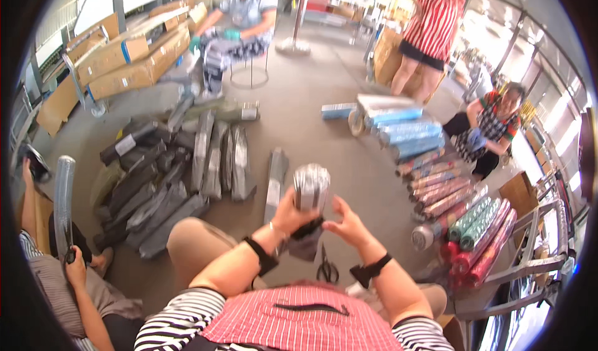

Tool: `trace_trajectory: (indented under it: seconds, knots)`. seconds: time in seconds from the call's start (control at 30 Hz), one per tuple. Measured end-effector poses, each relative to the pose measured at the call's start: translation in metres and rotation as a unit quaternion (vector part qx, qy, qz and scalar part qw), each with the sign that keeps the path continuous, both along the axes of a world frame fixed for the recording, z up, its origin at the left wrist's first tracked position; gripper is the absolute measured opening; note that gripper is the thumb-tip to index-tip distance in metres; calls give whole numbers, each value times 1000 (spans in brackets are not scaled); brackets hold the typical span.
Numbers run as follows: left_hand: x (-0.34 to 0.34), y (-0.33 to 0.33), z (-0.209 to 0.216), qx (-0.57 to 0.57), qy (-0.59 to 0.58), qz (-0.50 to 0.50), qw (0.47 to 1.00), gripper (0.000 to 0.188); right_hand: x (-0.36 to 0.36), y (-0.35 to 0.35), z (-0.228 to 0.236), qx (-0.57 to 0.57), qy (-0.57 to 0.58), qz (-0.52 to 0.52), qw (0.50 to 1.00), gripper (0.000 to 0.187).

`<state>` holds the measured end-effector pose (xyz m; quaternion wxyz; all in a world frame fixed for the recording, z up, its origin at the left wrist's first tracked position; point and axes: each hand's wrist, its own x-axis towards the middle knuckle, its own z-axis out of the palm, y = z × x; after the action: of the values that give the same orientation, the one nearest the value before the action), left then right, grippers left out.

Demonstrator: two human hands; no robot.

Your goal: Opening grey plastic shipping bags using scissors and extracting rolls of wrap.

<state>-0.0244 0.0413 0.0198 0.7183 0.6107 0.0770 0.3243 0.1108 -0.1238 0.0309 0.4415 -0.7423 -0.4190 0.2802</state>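
My left hand (293,214) is closed round an upright bundle (311,188) in shiny clear wrap, with a silvery top end and a darker lower part. What lies inside the wrap I cannot make out. Just right of the bundle, my right hand (346,222) is held up with thumb and fingers apart, nothing in it. Dark-handled scissors (327,270) lie below the hands, between my knees. A long grey package (275,180) with a pale label lies on the floor ahead of my left hand.
Dark grey packages (156,195) are heaped at left. Blue rolls (408,130), patterned rolls (442,192) and red rolls (473,257) lie at right beside a metal frame (523,270). A person (75,276) at left holds a clear-wrapped roll (63,189); several others are farther off.
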Motion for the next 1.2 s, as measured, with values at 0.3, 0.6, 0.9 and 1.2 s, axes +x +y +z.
trace_trajectory:
  seconds: [0.3,0.6,0.9,1.2]
  knots:
    - [-20,39,76,-267,-167,15,949,35,-28,11,34,-26,-60,26,998,103]
    - [-27,68,85,-424,-259,126,859,37,5,-49,72,-40,-164,-7,986,98]
    - [-64,123,70,-382,-237,288,846,56,79,-158,181,3,-460,-204,864,33]
    - [-31,101,71,-402,-202,232,863,59,-11,-414,255,-310,-368,-453,750,37]
